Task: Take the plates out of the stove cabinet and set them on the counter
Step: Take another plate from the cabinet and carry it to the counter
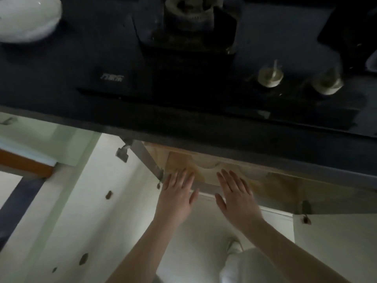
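Below the dark counter edge the stove cabinet stands with both doors swung out, its wooden inside partly visible. My left hand and my right hand are side by side at the cabinet's mouth, palms down, fingers spread, holding nothing. A white plate lies on the counter at the far left, beside the stove. I cannot make out any plates inside the cabinet; the counter hides most of its interior.
The black gas stove fills the counter top, with a burner in the middle and two knobs at the right. The left cabinet door and the right door flank my arms. The pale floor lies below.
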`<move>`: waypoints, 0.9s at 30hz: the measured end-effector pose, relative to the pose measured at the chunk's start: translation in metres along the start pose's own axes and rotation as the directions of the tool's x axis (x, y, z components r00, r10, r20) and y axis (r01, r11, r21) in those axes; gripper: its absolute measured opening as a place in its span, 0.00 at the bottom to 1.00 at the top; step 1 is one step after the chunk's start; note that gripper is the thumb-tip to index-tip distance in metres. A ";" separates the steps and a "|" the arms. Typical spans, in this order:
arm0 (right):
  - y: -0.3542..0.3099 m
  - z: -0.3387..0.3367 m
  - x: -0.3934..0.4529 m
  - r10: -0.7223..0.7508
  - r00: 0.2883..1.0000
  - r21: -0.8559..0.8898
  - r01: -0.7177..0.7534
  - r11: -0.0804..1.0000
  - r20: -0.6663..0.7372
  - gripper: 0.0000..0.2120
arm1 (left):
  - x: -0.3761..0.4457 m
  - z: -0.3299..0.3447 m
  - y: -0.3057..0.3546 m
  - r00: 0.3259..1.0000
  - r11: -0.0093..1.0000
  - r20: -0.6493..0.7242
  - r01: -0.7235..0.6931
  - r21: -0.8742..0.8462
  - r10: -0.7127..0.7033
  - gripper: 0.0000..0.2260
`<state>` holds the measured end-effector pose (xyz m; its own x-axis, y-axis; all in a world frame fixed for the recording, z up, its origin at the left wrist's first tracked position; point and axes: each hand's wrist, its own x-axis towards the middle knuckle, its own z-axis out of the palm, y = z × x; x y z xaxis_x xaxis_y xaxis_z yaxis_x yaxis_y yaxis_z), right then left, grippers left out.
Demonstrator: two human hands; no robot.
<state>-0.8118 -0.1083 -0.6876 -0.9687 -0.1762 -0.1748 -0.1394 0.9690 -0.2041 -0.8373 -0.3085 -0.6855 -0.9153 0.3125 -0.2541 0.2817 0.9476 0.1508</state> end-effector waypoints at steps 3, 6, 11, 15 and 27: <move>0.015 0.037 0.027 0.016 0.999 -0.014 -0.016 1.000 -0.044 0.28 | 0.034 0.047 -0.009 1.000 0.999 -0.029 -0.011 -0.040 0.009 0.27; 0.031 0.067 0.055 -0.001 0.994 -0.067 -0.007 0.998 -0.111 0.28 | 0.069 0.082 -0.021 0.996 0.995 -0.073 0.052 -0.089 -0.059 0.28; 0.056 0.119 0.099 -0.044 0.989 -0.179 0.018 0.984 -0.140 0.29 | 0.126 0.137 -0.036 0.991 0.999 -0.127 0.043 0.000 -0.042 0.29; 0.069 0.163 0.117 -0.125 0.981 -0.266 0.083 0.961 -0.147 0.26 | 0.161 0.184 -0.050 0.992 0.995 -0.122 -0.033 0.098 0.044 0.26; 0.123 0.265 0.200 -0.020 0.996 -0.261 -0.002 0.965 -0.082 0.30 | 0.242 0.277 -0.060 0.992 0.998 -0.123 -0.020 0.060 0.028 0.29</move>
<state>-0.9686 -0.0704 -1.0024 -0.9794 -0.1803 -0.0913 -0.1857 0.9811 0.0547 -0.9958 -0.2712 -1.0203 -0.9357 0.3281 -0.1301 0.3170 0.9433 0.0985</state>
